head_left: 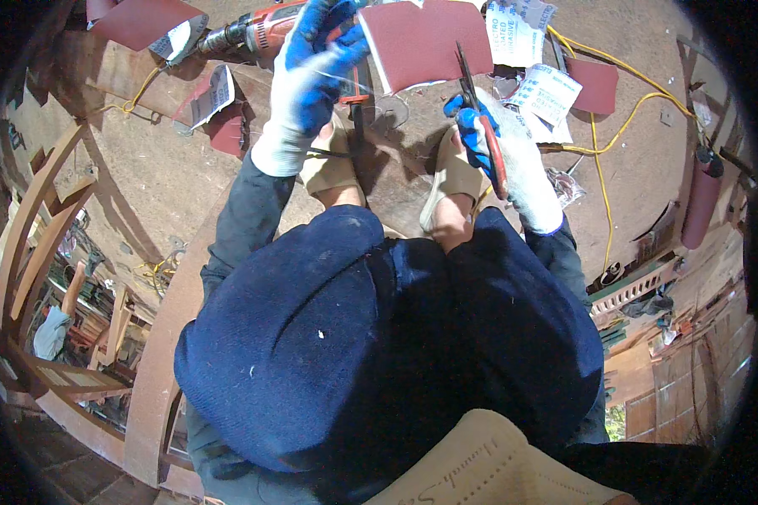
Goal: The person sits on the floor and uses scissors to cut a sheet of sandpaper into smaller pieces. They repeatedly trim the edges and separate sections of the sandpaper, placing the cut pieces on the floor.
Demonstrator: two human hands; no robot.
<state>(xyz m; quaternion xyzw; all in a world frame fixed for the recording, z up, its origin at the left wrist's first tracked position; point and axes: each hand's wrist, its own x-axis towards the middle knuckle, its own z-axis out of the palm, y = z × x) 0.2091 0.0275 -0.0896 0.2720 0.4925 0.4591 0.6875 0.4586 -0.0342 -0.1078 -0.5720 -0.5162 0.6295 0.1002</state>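
Note:
My right hand (488, 139), in a white and blue work glove, grips scissors (494, 156) with red handles. Their dark blades point away from me, slightly parted, and overlap the near right part of a red-brown sandpaper sheet (425, 46). My left hand (318, 63), gloved the same way, is raised beside the sheet's left edge. Its fingers look apart, though a little blurred. Fine pale strands show near them. Whether the fingertips touch the sheet is not clear.
A red and black power drill (261, 29) lies beyond my left hand. Sandpaper scraps (594, 84) and printed white-backed pieces (547, 93) lie around. A yellow cord (623, 135) crosses the floor at right. Curved wooden furniture parts (38, 219) stand at left, a red-brown roll (701, 198) at far right.

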